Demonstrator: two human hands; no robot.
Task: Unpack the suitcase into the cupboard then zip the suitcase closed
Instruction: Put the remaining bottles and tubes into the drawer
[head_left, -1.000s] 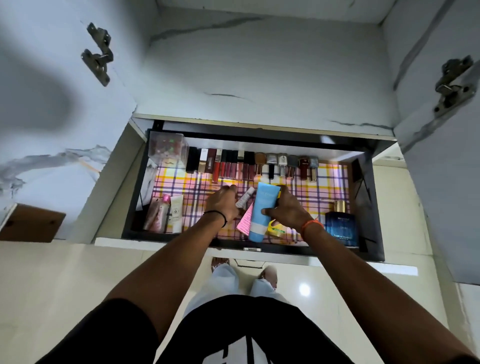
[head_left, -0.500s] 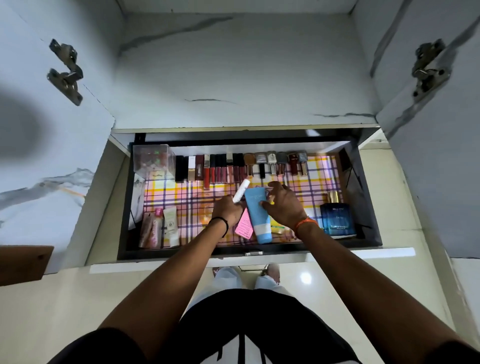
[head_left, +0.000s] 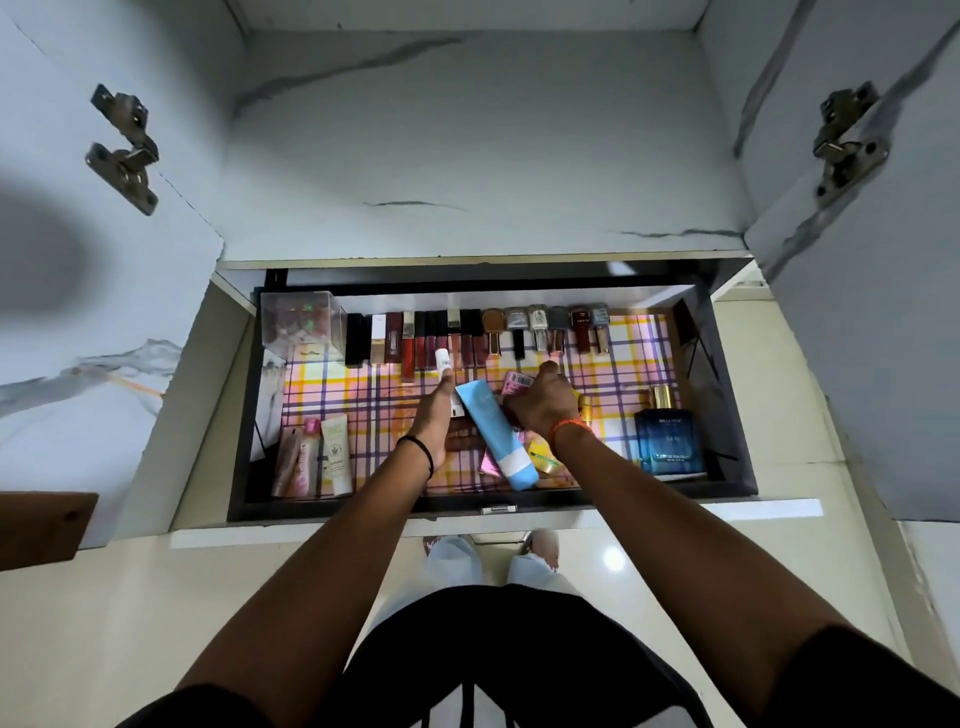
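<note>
Below, left hand (head_left: 434, 415) grips a white stick (head_left: 443, 361), right hand (head_left: 540, 402) pinches a barcoded pink packet (head_left: 517, 383); labels unreadable.

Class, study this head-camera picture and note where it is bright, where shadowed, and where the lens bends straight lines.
Head view: brightest on the checked liner inside the drawer; a glare spot on the floor tile; a soft dark shadow on the left cupboard door; the wide lens bows both doors and splays the forearms at the frame edges.
</note>
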